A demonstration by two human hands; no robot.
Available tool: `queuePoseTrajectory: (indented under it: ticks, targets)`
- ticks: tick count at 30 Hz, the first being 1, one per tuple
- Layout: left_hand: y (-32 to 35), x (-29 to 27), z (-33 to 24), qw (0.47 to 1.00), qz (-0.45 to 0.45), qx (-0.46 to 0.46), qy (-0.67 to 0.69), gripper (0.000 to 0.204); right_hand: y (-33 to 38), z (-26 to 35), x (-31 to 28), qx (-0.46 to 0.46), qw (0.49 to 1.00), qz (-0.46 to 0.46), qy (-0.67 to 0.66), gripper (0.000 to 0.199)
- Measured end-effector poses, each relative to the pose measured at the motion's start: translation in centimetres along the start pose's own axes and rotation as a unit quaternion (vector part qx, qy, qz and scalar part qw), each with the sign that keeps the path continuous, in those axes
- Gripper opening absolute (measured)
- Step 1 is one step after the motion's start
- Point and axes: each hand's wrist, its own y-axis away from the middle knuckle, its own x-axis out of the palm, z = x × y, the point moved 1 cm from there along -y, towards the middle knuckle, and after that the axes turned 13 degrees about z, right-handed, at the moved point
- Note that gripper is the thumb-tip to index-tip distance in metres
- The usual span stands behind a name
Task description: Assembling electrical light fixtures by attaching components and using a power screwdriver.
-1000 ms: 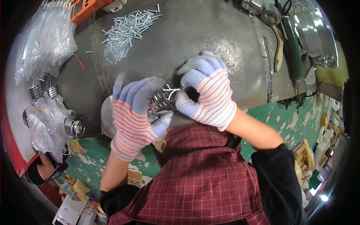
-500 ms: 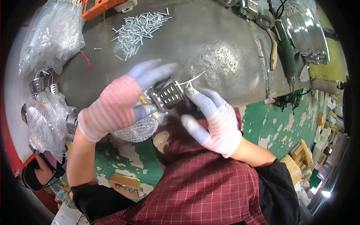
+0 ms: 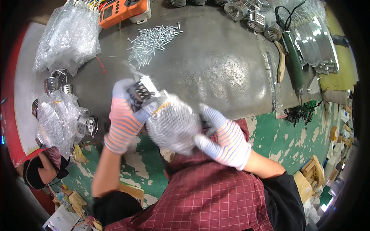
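Observation:
My left hand (image 3: pixel 124 115), in a striped knit glove, is closed around a slotted metal housing (image 3: pixel 140 92) with a pale strip or wires at its top. Joined to the housing, or held against it, is a round bundle in bubble wrap (image 3: pixel 172 125) with an orange-yellow band; motion blurs it. My right hand (image 3: pixel 228 141), gloved alike, is at the bundle's right edge. Its thumb and fingers are spread apart, the thumb tip close to the wrap; whether it touches cannot be made out.
Loose screws (image 3: pixel 152 43) lie in a pile on the grey metal table (image 3: pixel 200 50). Bubble-wrapped pieces (image 3: pixel 58 119) sit at the left, more bubble wrap (image 3: pixel 69 36) behind. An orange meter (image 3: pixel 119 12) stands far left. A green power screwdriver (image 3: pixel 293 63) and metal housings (image 3: pixel 256 21) lie right.
The housing has moved left and tilted, and the wrapped bundle has swung up into fuller view. My left hand now grips the housing; my right hand has let go of the white wire.

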Motion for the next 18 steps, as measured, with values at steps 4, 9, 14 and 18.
queuePoseTrajectory:
  ticks: [4,9,14,18]
  targets:
    - [2.2,4.3,-1.2,0.974,-0.224,-0.036,-0.027,0.061,0.5,-0.1,-1.2,-0.029,0.998,0.006,-0.049,0.074]
    - [3.9,8.6,-2.0,0.986,-0.143,-0.08,0.005,0.08,-5.9,-3.3,-8.4,-0.016,0.997,-0.07,-0.021,0.049]
    - [2.8,6.4,-3.2,0.894,-0.036,-0.037,-0.445,0.067,-7.7,-6.3,-9.7,-0.008,0.982,-0.047,0.184,0.043]
    - [0.5,4.6,-6.5,0.719,0.013,0.114,-0.685,0.065,-7.3,-4.1,-9.6,0.055,0.931,-0.026,0.36,0.043]
